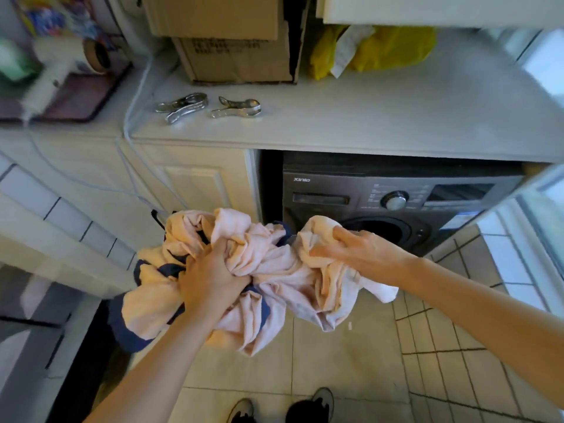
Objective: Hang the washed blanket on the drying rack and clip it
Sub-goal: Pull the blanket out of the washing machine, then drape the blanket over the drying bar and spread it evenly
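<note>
Fingers of the left hand are curling tight into the bunched blanket, gripping a thick wad near its middle; fingers of the right hand are closing over a fold at the bundle's right end, holding it. Both hands are carrying the blanket in the air, below the counter edge, in front of the washing machine and above the tiled floor.

Cloth is looking soft and heavily crumpled; pale pink and peach panels are twisting together with navy patches; loose corners are drooping below both hands, none reaching the floor.

Two clips are lying flat on the countertop; shiny metal, long-jawed, side by side but apart, near the front edge and just in front of the cardboard box. Countertop is showing smooth and white, its front edge running straight above the machine; a yellow bag is sitting crumpled at the back.

Machine is showing a dark grey front with a round silver dial; its round porthole is lying partly hidden behind the right hand. Cream square tiles are stretching between the machine and the shoes at the bottom edge; a white panelled cabinet door is closing in the left side.
</note>
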Action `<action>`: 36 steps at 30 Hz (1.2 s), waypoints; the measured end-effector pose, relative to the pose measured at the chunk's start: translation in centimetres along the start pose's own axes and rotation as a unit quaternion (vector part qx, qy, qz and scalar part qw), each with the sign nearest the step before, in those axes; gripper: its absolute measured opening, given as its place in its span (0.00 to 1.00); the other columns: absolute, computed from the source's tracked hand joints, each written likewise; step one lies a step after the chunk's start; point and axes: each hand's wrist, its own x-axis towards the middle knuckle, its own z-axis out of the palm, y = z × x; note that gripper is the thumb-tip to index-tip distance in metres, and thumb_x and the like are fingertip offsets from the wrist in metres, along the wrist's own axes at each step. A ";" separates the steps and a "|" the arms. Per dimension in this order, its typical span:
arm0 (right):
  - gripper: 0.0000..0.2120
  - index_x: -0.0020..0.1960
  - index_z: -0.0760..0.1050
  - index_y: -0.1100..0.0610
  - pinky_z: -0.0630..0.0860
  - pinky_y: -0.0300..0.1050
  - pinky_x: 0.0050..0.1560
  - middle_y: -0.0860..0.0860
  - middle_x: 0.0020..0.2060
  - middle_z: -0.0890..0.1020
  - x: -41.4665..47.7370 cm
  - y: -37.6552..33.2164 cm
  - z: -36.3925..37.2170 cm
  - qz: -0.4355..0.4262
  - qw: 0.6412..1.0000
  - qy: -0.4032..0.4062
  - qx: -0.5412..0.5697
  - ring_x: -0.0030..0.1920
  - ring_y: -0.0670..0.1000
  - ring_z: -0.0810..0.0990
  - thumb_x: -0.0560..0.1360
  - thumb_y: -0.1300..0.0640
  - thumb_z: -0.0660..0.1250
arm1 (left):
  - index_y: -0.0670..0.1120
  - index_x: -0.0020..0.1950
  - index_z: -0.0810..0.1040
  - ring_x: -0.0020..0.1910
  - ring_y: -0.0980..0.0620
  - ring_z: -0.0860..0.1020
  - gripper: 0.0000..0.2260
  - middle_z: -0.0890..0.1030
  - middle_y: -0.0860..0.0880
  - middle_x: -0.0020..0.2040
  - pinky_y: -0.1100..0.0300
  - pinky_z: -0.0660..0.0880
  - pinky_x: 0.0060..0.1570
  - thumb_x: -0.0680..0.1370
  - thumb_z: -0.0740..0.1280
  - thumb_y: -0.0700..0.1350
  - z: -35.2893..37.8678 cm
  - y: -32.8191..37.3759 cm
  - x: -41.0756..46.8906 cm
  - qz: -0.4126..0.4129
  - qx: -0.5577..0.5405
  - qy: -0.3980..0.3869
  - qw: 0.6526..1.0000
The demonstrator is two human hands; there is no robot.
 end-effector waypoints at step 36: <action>0.17 0.63 0.69 0.50 0.65 0.41 0.35 0.41 0.39 0.64 -10.0 -7.6 -31.8 -0.036 0.898 -0.133 -0.418 0.43 0.52 0.63 0.75 0.52 0.67 | 0.58 0.52 0.68 0.47 0.41 0.75 0.22 0.77 0.52 0.44 0.45 0.75 0.44 0.63 0.60 0.68 -20.1 15.5 -0.4 0.402 -0.106 0.130 0.900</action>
